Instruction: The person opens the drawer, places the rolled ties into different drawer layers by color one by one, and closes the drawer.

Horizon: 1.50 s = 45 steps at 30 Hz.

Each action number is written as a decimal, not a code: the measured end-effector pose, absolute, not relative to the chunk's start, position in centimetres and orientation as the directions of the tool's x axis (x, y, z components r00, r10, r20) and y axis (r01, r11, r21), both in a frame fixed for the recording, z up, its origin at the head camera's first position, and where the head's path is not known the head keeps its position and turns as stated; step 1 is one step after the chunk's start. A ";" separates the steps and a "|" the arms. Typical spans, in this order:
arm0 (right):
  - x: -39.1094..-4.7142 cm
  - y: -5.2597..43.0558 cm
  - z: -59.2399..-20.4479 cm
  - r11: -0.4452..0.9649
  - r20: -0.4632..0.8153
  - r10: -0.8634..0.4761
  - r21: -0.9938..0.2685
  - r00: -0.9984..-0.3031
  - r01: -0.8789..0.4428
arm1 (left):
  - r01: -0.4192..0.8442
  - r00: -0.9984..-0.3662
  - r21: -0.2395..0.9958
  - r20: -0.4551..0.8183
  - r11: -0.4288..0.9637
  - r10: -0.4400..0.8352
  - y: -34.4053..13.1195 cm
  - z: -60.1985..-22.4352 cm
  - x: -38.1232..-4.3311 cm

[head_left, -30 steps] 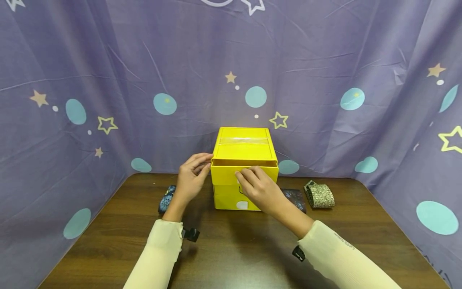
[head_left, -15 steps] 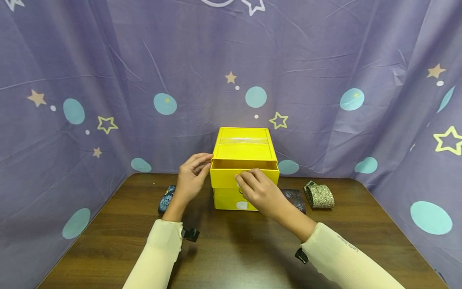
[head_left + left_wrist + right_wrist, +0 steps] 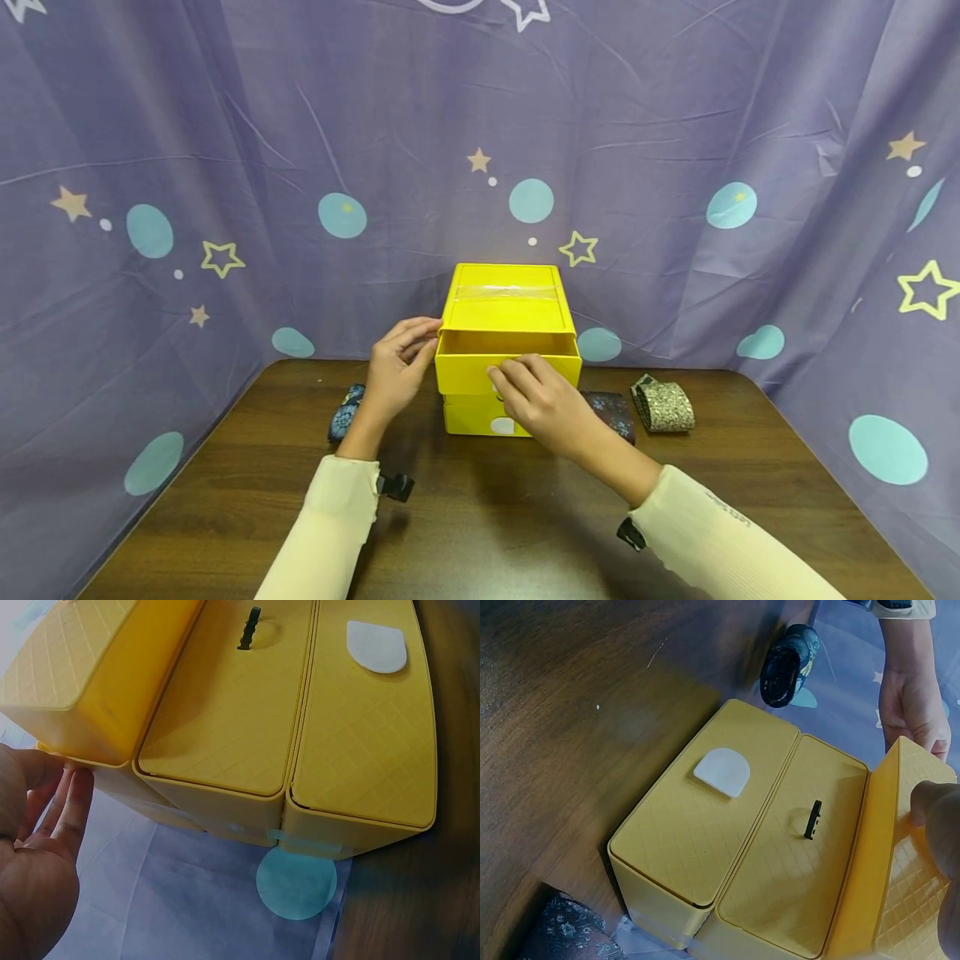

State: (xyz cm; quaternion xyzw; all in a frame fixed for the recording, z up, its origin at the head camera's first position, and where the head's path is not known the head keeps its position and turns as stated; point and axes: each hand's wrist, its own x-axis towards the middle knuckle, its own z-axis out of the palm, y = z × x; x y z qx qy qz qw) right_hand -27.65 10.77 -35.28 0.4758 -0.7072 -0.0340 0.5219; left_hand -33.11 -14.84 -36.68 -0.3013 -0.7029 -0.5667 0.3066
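A yellow three-drawer box stands on the table against the curtain, clear tape across its top. Its top drawer is partly pulled out, showing a bare strip of its inside. My right hand has its fingers curled at the middle of that drawer's front, gripping its handle, which the fingers mostly hide. My left hand rests its fingertips on the box's left side near the top front corner. In the left wrist view, the middle drawer bears a dark handle and the bottom one a white tab.
A blue floral fabric roll lies left of the box. To the right are a dark floral roll and a green patterned roll. The brown wooden table is backed by a purple curtain on three sides.
The top drawer has slid further out toward me, widening the gap behind its front. My right hand has moved slightly toward me with it, while the left hand has stayed in place.
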 end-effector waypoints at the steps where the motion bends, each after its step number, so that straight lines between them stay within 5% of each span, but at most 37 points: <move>1: -27.6 10.8 -35.3 0.545 0.706 -0.708 0.547 0.000 -0.636 | 0.770 -0.632 0.612 0.771 0.180 0.077 -14.9 -36.7 -33.1; 45: -26.0 11.2 -35.7 0.511 0.693 -0.720 0.571 0.043 -0.643 | 0.765 -0.638 0.620 0.766 0.176 0.074 -14.8 -36.6 -33.0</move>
